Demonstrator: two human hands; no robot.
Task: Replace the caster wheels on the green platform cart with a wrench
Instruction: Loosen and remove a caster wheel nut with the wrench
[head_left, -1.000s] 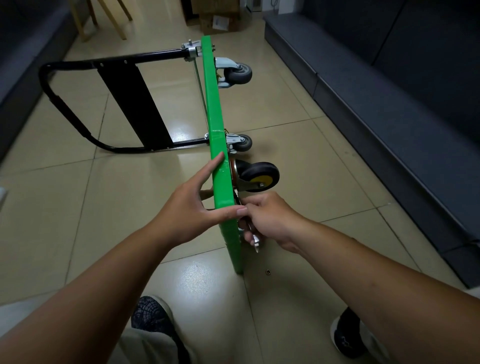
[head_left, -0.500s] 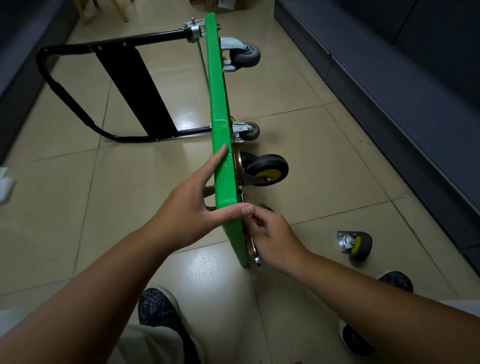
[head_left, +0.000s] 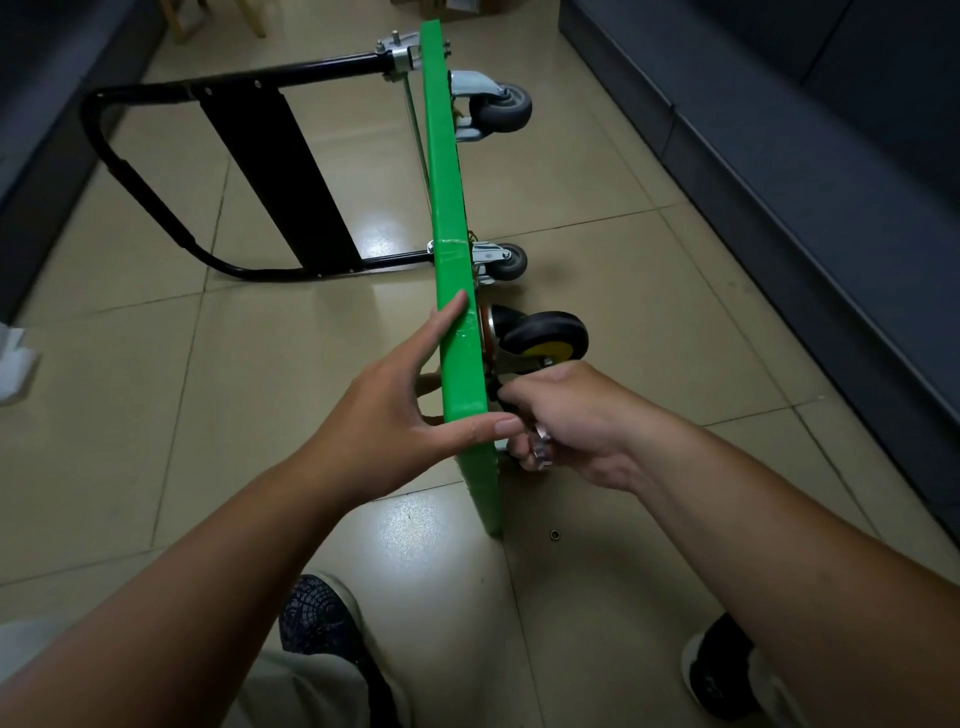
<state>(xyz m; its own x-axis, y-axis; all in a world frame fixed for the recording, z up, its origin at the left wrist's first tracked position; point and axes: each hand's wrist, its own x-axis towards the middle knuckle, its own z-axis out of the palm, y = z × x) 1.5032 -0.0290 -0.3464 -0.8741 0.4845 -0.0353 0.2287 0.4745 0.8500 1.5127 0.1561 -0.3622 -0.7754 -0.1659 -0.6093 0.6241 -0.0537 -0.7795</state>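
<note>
Green steel dominates the view: the green platform cart (head_left: 451, 208) stands on its long edge on the tiled floor (head_left: 597, 171), running from 12 o'clock down to the centre, with its black handle (head_left: 135, 171) lying out toward 10 o'clock.

Our left hand (head_left: 395, 415) braces the near end. Its index finger and thumb lie straight along the upper edge, and the other fingers are partly hidden behind the deck. Our right hand (head_left: 576, 415), just past centre toward 3 o'clock, is clenched around the wrench (head_left: 540, 448). Only the metal end shows below the knuckles, and the head is hidden against the underside.

Directly above that hand sits a black-and-yellow caster (head_left: 545, 338), bolted to the deck. It differs from the far grey caster (head_left: 500, 108) near 12 o'clock and the nearer grey caster (head_left: 508, 260) below it, so we judge it to be a replacement and the job to be under way at this near end. We cannot tell whether the wrench is tightening or loosening, nor which bolt it is on. The lowest near corner is hidden behind the deck and our hands.

A small loose ring (head_left: 555, 534) lies on the floor at about 5 o'clock, likely a nut or washer not yet fitted. By our reckoning, one wheel is changed or nearly so, and the two grey ones, and perhaps the hidden corner, are left to do.
</note>
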